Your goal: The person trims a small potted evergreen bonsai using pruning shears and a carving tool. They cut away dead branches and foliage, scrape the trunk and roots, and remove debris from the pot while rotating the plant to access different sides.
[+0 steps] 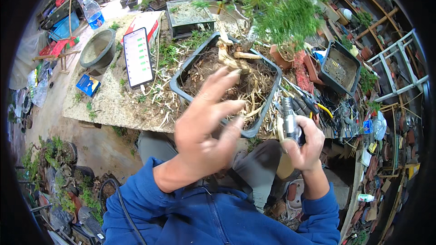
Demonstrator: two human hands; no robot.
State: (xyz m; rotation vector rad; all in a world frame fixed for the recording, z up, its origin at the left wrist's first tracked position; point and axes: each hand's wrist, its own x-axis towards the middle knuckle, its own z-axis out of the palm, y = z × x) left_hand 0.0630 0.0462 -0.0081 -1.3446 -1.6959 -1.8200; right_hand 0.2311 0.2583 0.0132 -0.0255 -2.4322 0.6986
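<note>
My left hand (204,124), smeared a little by motion, is raised with its fingers apart over the near left side of a dark rectangular plastic pot (182,94); nothing is in it. In the pot, a small tree with a bare, pale, stripped trunk (225,54) stands among soil and wood shavings. Its green foliage (286,7) spreads toward the far right and is blurred. At the pot's near right corner, my right hand (308,147) is closed around a black and silver cylindrical handpiece (288,117) that looks like a rotary tool; its working tip cannot be made out.
A lit phone (138,57) leans left of the pot, near a round grey pot (98,49) and a small blue box (87,85). Pliers with yellow handles (325,110) and other tools lie to the right, before a black tray (340,68). A water bottle (93,12) stands far left.
</note>
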